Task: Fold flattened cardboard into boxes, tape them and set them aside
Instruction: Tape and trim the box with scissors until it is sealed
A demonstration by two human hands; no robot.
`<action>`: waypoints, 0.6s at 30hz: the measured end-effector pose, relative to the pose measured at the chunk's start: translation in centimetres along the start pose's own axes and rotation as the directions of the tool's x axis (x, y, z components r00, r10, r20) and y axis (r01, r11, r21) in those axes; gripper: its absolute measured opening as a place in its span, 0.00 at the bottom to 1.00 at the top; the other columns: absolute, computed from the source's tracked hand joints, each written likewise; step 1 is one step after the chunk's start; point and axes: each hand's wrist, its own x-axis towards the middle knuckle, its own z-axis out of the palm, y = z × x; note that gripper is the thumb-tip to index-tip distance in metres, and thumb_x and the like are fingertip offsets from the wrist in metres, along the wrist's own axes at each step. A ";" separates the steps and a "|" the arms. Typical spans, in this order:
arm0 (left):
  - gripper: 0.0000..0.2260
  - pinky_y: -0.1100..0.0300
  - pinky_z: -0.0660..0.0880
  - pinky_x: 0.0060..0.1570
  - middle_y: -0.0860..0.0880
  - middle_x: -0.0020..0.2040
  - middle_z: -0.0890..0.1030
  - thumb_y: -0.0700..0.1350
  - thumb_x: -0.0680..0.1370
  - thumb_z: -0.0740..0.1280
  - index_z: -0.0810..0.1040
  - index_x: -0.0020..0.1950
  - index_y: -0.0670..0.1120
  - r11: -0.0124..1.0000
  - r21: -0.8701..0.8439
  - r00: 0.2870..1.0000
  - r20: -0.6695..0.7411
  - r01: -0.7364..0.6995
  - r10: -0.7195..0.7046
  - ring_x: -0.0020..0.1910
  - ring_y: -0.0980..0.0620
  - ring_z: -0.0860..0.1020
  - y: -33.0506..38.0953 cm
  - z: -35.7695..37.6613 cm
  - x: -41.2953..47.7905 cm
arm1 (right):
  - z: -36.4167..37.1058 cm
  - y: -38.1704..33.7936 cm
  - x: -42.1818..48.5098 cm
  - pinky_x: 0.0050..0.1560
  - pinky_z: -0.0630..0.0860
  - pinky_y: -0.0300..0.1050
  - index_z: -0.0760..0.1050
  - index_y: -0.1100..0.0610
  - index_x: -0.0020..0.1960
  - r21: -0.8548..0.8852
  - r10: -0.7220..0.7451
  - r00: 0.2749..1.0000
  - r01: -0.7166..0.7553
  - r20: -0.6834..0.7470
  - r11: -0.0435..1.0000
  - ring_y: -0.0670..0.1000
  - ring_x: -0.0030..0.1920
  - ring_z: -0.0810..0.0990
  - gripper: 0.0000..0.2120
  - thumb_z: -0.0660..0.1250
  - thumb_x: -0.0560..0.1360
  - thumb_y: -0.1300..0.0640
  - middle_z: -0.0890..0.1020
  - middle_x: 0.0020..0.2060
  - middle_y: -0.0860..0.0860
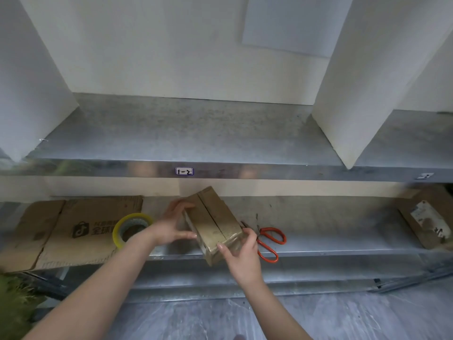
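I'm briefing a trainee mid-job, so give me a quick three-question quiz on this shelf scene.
1. True or false: the small box is held by both the left hand and the right hand.
2. What lies on the shelf just right of the box? A knife, B scissors, C stapler.
3. Fill in: the tape roll rests on flattened ___.

Key: 1 true; 2 B; 3 cardboard.
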 end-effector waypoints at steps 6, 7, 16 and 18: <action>0.37 0.55 0.69 0.64 0.46 0.62 0.65 0.48 0.67 0.79 0.64 0.71 0.49 0.986 -0.129 0.972 -0.193 0.110 -0.133 0.60 0.46 0.73 -0.1 1.2 -1.9 | 0.9 0.3 -1.6 0.67 0.73 0.50 0.59 0.49 0.72 0.296 -0.045 0.999 0.052 -0.030 0.954 0.46 0.68 0.71 0.39 0.77 0.68 0.54 0.65 0.70 0.45; 0.36 0.55 0.69 0.64 0.46 0.62 0.66 0.49 0.67 0.78 0.65 0.70 0.47 0.983 -0.123 0.965 -0.207 0.139 -0.163 0.61 0.46 0.72 -0.1 1.7 -2.5 | 0.8 0.4 -1.6 0.68 0.72 0.51 0.61 0.48 0.71 0.274 -0.057 0.998 0.065 -0.038 0.960 0.46 0.69 0.70 0.38 0.77 0.67 0.51 0.65 0.69 0.44; 0.28 0.65 0.73 0.53 0.52 0.56 0.76 0.56 0.72 0.72 0.66 0.67 0.50 0.873 -0.450 0.969 -0.064 0.187 -0.240 0.52 0.58 0.77 4.2 6.5 -7.3 | -3.4 -0.2 4.5 0.69 0.63 0.46 0.69 0.57 0.71 -0.183 -0.101 0.992 0.086 -0.075 0.979 0.61 0.68 0.69 0.25 0.69 0.75 0.62 0.68 0.67 0.61; 0.24 0.67 0.73 0.51 0.51 0.54 0.76 0.52 0.73 0.72 0.67 0.65 0.50 0.889 -0.424 0.973 -0.068 0.172 -0.221 0.50 0.56 0.78 5.1 6.6 -6.6 | -4.2 -0.5 5.7 0.66 0.63 0.42 0.70 0.59 0.70 -0.179 -0.075 0.994 0.060 -0.077 0.982 0.61 0.68 0.69 0.23 0.68 0.76 0.62 0.68 0.68 0.61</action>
